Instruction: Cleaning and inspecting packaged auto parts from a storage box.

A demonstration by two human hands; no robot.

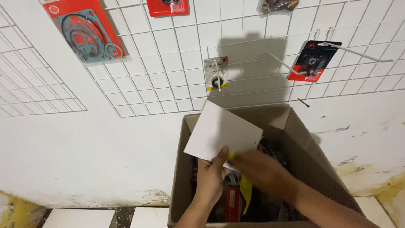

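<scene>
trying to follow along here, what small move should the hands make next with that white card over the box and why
Probably lift the white card clear of the cardboard box. The left hand already pinches its lower edge, the blurred right hand is at the same corner, and the card tilts over the packets inside, blocking the view of them.

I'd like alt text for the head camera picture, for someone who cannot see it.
Two bare hands work over an open cardboard box against a white wall: the left hand holds up a white card, and the right hand, blurred, reaches beside it. Above, a white wire grid carries hanging packaged parts, among them a red pack of gaskets.
</scene>
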